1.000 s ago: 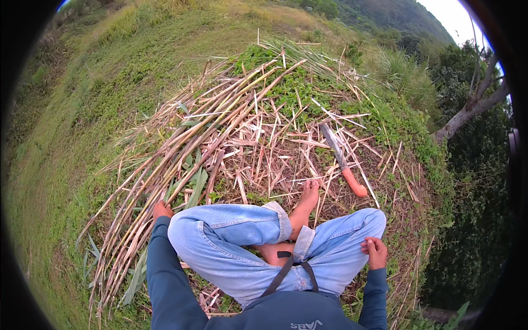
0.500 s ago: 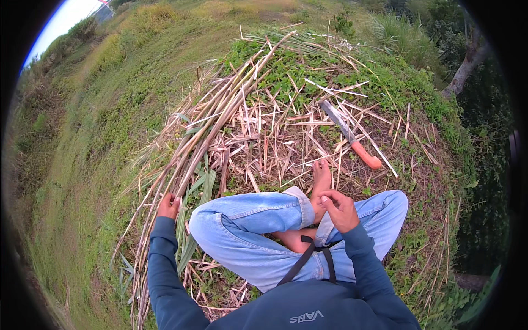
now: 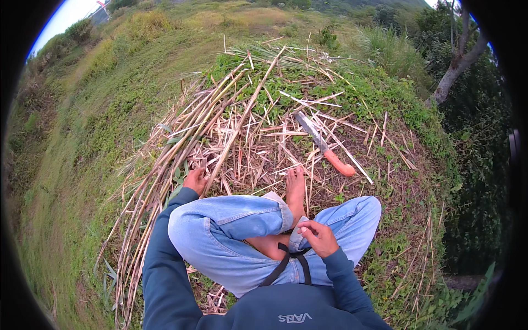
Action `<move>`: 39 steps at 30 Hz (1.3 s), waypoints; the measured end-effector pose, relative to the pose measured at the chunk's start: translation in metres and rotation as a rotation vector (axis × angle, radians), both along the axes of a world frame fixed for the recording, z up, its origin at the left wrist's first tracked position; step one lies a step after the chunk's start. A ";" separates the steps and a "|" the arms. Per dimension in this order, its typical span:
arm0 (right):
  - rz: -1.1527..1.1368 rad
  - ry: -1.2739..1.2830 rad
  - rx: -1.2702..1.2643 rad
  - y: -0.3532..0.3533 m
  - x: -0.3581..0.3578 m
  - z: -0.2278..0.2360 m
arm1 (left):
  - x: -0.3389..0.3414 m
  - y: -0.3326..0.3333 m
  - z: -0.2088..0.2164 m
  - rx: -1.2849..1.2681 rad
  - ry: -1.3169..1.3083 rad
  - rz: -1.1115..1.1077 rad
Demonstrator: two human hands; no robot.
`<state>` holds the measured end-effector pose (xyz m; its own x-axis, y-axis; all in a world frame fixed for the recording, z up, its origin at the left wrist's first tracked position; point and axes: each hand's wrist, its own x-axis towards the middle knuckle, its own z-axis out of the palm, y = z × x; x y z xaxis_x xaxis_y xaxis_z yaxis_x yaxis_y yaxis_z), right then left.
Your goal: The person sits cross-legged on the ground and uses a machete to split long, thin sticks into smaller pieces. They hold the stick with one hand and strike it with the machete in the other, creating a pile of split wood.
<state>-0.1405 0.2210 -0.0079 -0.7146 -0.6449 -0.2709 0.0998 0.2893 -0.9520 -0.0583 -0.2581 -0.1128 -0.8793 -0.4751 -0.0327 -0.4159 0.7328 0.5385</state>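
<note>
My left hand [image 3: 194, 181] is closed around the near end of a long dry cane stalk [image 3: 246, 113]. That stalk slants away and to the right, apart from the pile of long stalks [image 3: 179, 143] on the left. Over my crossed legs, near the rolled trouser cuff, my right hand [image 3: 321, 238] hovers with loosely bent fingers, the thumb and forefinger a little apart. Nothing shows in it. On the ground ahead of my bare foot [image 3: 295, 190] lies a machete [image 3: 324, 144] with a dark blade and an orange handle, its handle end toward me.
Split cane pieces and chips [image 3: 256, 148] litter the ground ahead of my legs. A thin pale strip [image 3: 349, 154] lies beside the machete. Green weeds [image 3: 379, 99] grow around the litter, and a tree trunk [image 3: 454, 74] stands at the far right.
My left hand has moved right and away from me, drawing one stalk out from the pile. My right hand's fingers have parted slightly. The view has shifted a little.
</note>
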 end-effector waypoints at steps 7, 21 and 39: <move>-0.204 -0.225 -0.053 0.045 -0.010 -0.042 | 0.157 0.142 0.040 0.516 0.160 0.409; 0.124 0.053 -0.006 -0.013 -0.048 -0.031 | 0.396 0.402 -0.049 0.802 -0.366 0.892; 0.208 -0.417 0.219 0.062 0.020 0.019 | 0.222 0.325 0.138 0.552 0.276 0.566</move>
<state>-0.1203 0.2826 0.0110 -0.3800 -0.6580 -0.6501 0.3771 0.5316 -0.7584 0.1638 0.0666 0.0251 -0.5230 -0.8265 -0.2086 -0.4425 0.0541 0.8951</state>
